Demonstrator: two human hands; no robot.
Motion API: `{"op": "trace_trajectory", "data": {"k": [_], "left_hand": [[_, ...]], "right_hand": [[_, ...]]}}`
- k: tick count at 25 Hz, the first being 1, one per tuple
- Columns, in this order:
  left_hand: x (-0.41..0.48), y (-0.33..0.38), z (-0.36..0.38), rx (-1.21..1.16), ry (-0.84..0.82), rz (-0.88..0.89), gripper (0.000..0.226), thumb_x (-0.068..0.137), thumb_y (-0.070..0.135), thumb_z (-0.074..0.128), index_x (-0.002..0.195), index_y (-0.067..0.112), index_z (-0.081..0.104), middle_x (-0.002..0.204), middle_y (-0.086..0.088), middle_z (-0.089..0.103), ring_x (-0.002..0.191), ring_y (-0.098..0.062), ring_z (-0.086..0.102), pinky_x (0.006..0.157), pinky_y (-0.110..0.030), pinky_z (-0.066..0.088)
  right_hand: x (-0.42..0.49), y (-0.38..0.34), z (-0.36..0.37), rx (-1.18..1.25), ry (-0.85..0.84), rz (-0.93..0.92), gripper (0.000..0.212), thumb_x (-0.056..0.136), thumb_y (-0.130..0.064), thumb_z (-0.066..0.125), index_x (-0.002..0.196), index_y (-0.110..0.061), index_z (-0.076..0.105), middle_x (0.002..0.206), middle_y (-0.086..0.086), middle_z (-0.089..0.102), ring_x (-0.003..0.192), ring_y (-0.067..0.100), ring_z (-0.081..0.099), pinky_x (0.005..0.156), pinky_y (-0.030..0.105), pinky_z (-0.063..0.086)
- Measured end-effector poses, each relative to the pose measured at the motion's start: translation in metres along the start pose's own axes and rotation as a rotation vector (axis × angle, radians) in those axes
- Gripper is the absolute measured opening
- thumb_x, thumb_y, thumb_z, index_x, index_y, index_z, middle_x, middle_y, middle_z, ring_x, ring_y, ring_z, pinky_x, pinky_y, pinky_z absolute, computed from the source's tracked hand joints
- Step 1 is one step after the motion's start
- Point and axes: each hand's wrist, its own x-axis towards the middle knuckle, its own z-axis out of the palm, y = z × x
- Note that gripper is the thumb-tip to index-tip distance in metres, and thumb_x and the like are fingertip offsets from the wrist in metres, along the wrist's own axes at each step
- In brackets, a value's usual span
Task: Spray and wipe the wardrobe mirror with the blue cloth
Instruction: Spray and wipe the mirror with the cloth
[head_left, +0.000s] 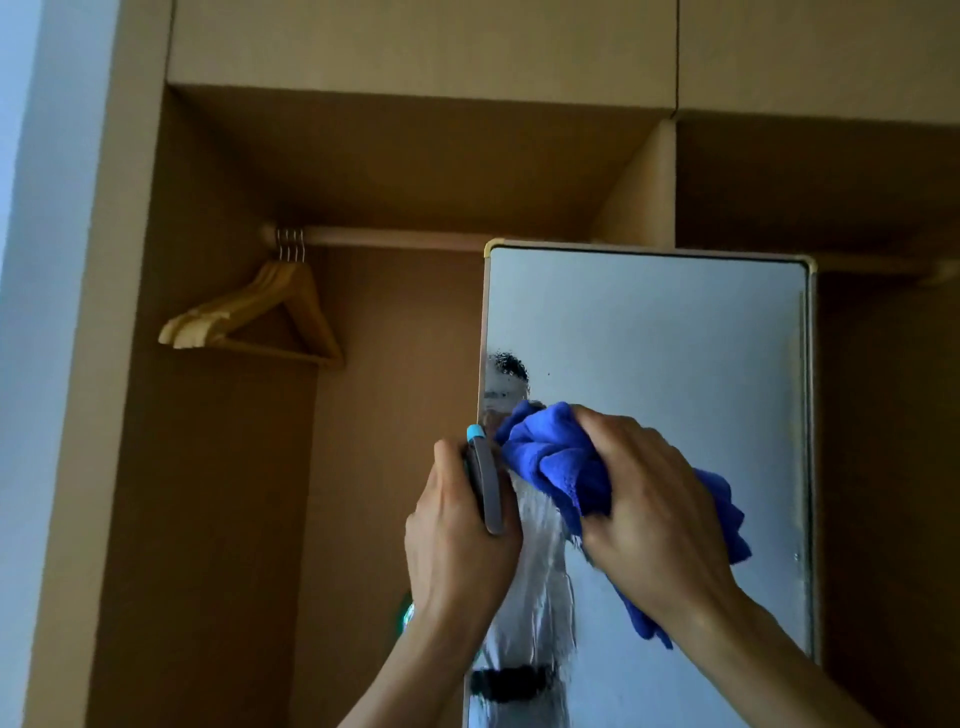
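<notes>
Your left hand (457, 540) is gripping the spray bottle (488, 483), fingers curled round its grey head, with the pale blue nozzle sitting just beside the cloth. Your right hand (649, 499) is clutching the bunched blue cloth (550, 452) and pressing it against the mirror (675, 338). Wet smears are showing low on the left of the glass, while the upper part is looking untouched.

With both hands crowding this closely, a squeeze now is likely soaking the cloth or your knuckles rather than the glass. The bottle head is also riding close to the mirror's left edge and could be knocking it as you are wiping. Liquid seems to be running downward, so streaks may be drying there.

Behind, wooden hangers (260, 317) are hanging on the rail (395, 238) inside the wardrobe (415, 156), well apart from your hands.
</notes>
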Motion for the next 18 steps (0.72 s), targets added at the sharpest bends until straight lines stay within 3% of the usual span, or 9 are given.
{"op": "trace_trajectory", "data": {"k": [5, 9, 18], "left_hand": [[0.032, 0.015, -0.003, -0.004, 0.043, 0.075, 0.023, 0.095, 0.028, 0.063, 0.092, 0.026, 0.039, 0.078, 0.007, 0.060, 0.067, -0.020, 0.060, 0.062, -0.043, 0.051], [0.054, 0.026, -0.001, 0.036, 0.035, 0.095, 0.025, 0.095, 0.031, 0.063, 0.094, 0.021, 0.040, 0.080, 0.005, 0.059, 0.068, -0.021, 0.059, 0.063, -0.044, 0.050], [0.100, 0.049, 0.005, 0.112, -0.011, 0.091, 0.021, 0.096, 0.031, 0.056, 0.098, 0.017, 0.042, 0.078, 0.003, 0.060, 0.069, -0.024, 0.061, 0.068, -0.046, 0.054]], "right_hand": [[0.044, 0.004, -0.007, -0.195, 0.047, -0.142, 0.078, 0.061, -0.007, 0.085, 0.131, -0.021, 0.054, 0.114, -0.002, 0.068, 0.090, 0.027, 0.064, 0.075, 0.043, 0.055], [0.073, 0.009, -0.004, -0.273, 0.071, -0.215, 0.079, 0.065, -0.012, 0.084, 0.134, -0.021, 0.049, 0.118, 0.000, 0.066, 0.096, 0.026, 0.064, 0.082, 0.043, 0.054], [0.108, 0.031, -0.006, -0.338, 0.138, -0.309, 0.077, 0.063, -0.008, 0.081, 0.134, -0.013, 0.052, 0.114, 0.009, 0.067, 0.094, 0.033, 0.063, 0.079, 0.046, 0.052]]}}
